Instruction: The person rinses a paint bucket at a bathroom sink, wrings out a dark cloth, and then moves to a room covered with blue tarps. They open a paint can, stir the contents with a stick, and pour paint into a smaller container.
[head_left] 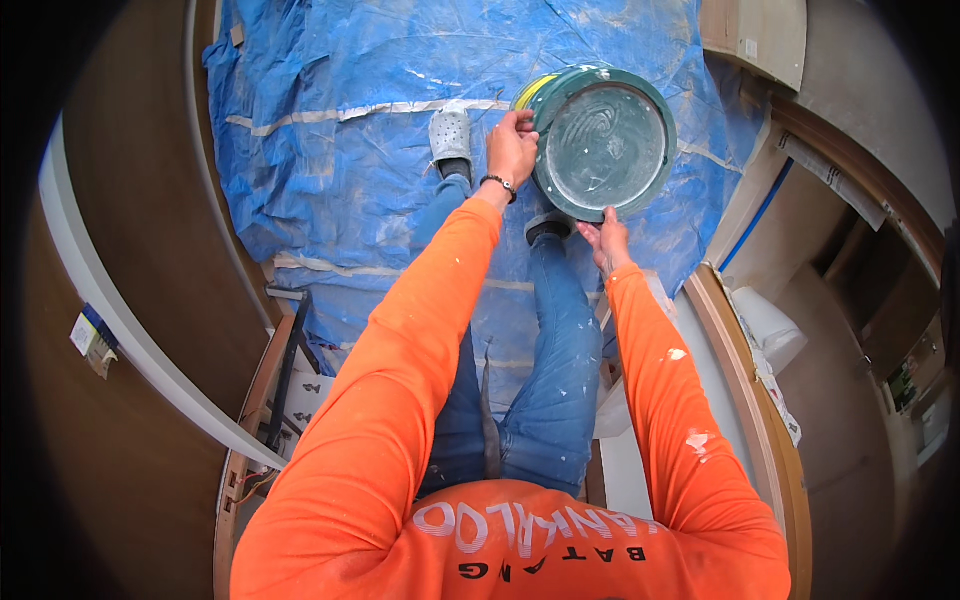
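Observation:
A dark green paint bucket (pixel 608 150) is tipped so that one round, scuffed end with pale smears faces up at me. Part of its side, with yellow and white print, shows at the upper left. My left hand (pixel 512 152) is closed at the bucket's left edge, fingers curled against it. At the lower edge, my right hand (pixel 606 241) grips with the thumb on the rim and the other fingers partly hidden beneath. Whether the bucket touches the floor cannot be made out.
A wrinkled blue tarp (pixel 330 190) with pale tape strips covers the floor. My feet, one in a grey clog (pixel 451 132), stand near the bucket. Wooden frames (pixel 745 375) border the right side, with a white plastic container (pixel 768 325) beyond. A paintbrush (pixel 95 338) hangs at left.

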